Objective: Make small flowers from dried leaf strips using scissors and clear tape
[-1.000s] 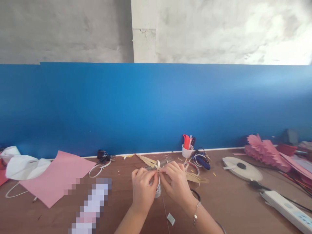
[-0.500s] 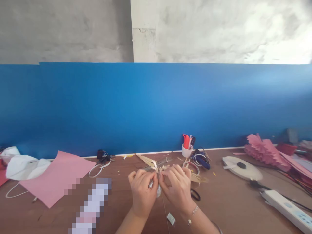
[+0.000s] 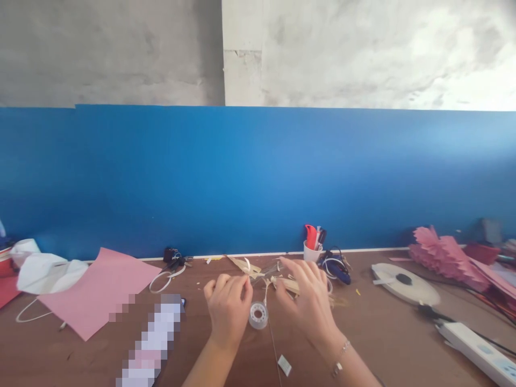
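My left hand (image 3: 229,307) hovers above the middle of the table with thumb and fingertips pinched together. Whatever may be in that pinch is hidden or too small to make out. Thumb and fingers stand apart on my right hand (image 3: 309,296), and nothing shows between them. Between the hands lies a roll of clear tape (image 3: 258,316). Just beyond it are pale, dry, straw-like strips (image 3: 241,264), partly covered by my right hand. A thin pale strip (image 3: 266,292) runs down from them toward the tape roll.
A white cup (image 3: 312,251) with a red-handled tool and pens stands by the blue partition (image 3: 258,177). Pink paper (image 3: 94,290) and a blurred-out object (image 3: 151,338) are left. On the right are an oval white object (image 3: 403,287), a power strip (image 3: 475,344) and pleated pink paper (image 3: 443,250).
My hands, which were together over the strips, have moved apart. My right hand has opened and shifted right. The tape roll, mostly covered before, now shows fully.
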The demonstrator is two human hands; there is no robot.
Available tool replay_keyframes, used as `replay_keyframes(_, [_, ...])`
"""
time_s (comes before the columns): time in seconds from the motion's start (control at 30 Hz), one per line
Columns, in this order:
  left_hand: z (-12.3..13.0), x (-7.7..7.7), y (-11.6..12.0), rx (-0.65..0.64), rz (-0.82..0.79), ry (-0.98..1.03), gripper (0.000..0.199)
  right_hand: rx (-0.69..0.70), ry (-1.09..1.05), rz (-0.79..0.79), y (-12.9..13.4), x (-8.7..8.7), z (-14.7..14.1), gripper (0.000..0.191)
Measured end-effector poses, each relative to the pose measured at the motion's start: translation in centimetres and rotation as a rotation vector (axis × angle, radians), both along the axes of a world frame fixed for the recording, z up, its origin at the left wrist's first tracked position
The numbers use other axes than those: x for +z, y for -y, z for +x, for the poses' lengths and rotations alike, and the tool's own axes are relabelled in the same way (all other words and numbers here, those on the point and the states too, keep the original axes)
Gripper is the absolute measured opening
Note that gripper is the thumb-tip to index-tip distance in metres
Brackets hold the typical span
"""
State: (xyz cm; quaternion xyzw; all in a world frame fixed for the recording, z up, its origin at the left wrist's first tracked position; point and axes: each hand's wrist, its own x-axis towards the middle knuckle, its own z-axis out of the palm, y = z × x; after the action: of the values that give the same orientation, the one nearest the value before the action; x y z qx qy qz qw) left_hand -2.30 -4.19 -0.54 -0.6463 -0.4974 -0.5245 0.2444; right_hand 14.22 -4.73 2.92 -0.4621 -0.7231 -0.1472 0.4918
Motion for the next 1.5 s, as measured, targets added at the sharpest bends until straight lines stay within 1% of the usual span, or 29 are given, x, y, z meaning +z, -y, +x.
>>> replay_keyframes(0.03, [0.1, 0.0, 0.1, -0.013, 0.002, -0.019, 0.013, 0.035, 0.036, -0.027, 0.1, 0.0, -0.3, 0.030])
replay_keyframes(0.07, [0.3, 0.0, 0.3, -0.030, 0.003, -0.033, 0.013, 0.060, 0.069, -0.044, 0.2, 0.0, -0.6, 0.032])
replay_keyframes(0.1, [0.5, 0.0, 0.5, -0.048, 0.000, -0.043, 0.013, 0.075, 0.094, -0.058, 0.3, -0.2, -1.0, 0.029])
replay_keyframes(0.17, [0.9, -0.1, 0.8, -0.083, -0.014, -0.054, 0.013, 0.085, 0.113, -0.082, 0.3, -0.5, -1.6, 0.019])
replay_keyframes(0.27, [1.4, -0.3, 1.2, -0.114, -0.037, -0.068, 0.014, 0.090, 0.093, -0.111, 0.1, -0.8, -1.9, 0.007])
replay_keyframes(0.43, [1.6, -0.5, 1.3, -0.133, -0.062, -0.058, 0.016, 0.088, 0.099, -0.109, -0.4, -1.1, -1.5, 0.016])
replay_keyframes(0.5, [1.7, -0.5, 1.2, -0.144, -0.076, -0.019, 0.017, 0.092, 0.097, -0.119, -0.4, -1.2, -1.4, 0.017])
replay_keyframes(0.57, [1.7, -0.5, 1.0, -0.168, -0.115, 0.047, 0.016, 0.127, 0.098, -0.124, -0.3, -1.2, -1.5, 0.016])
replay_keyframes(0.67, [1.5, -0.9, 0.5, -0.224, -0.206, 0.207, 0.013, 0.258, 0.124, -0.088, 0.2, -0.9, -1.5, 0.012])
replay_keyframes(0.73, [1.3, -1.2, 0.0, -0.302, -0.259, 0.366, 0.011, 0.330, 0.092, -0.028, 0.7, -0.6, -1.4, 0.009])
replay_keyframes(0.77, [1.2, -1.4, -0.1, -0.363, -0.279, 0.454, 0.010, 0.341, 0.040, 0.010, 0.9, -0.5, -1.3, 0.010])
replay_keyframes(0.83, [1.2, -1.5, -0.4, -0.515, -0.302, 0.607, 0.009, 0.322, -0.103, 0.083, 1.1, -0.5, -1.1, 0.013])
replay_keyframes(0.9, [1.3, -1.4, -0.4, -0.661, -0.304, 0.709, 0.009, 0.291, -0.251, 0.103, 0.9, -0.6, -0.8, 0.014])
replay_keyframes(0.97, [1.4, -1.0, -0.2, -0.774, -0.312, 0.771, 0.008, 0.286, -0.381, 0.039, 0.7, -0.7, -0.6, 0.013])
replay_keyframes(1.07, [1.5, -0.4, 0.2, -0.885, -0.357, 0.838, 0.009, 0.336, -0.564, -0.185, 0.4, -0.4, -0.3, 0.011])
replay_keyframes(1.17, [1.5, -0.2, 0.4, -0.932, -0.383, 0.868, 0.010, 0.457, -0.668, -0.447, 0.6, 0.4, -0.2, 0.017])
replay_keyframes(1.27, [1.4, -0.5, 0.3, -0.933, -0.379, 0.845, 0.006, 0.603, -0.639, -0.642, 1.0, 1.2, -0.2, 0.021])
replay_keyframes(1.33, [1.3, -0.5, 0.2, -0.926, -0.384, 0.812, 0.005, 0.622, -0.600, -0.685, 1.2, 1.6, -0.3, 0.021])
replay_keyframes(1.5, [1.3, -0.3, 0.3, -0.915, -0.406, 0.808, 0.006, 0.547, -0.586, -0.682, 1.4, 1.9, -0.6, 0.024])
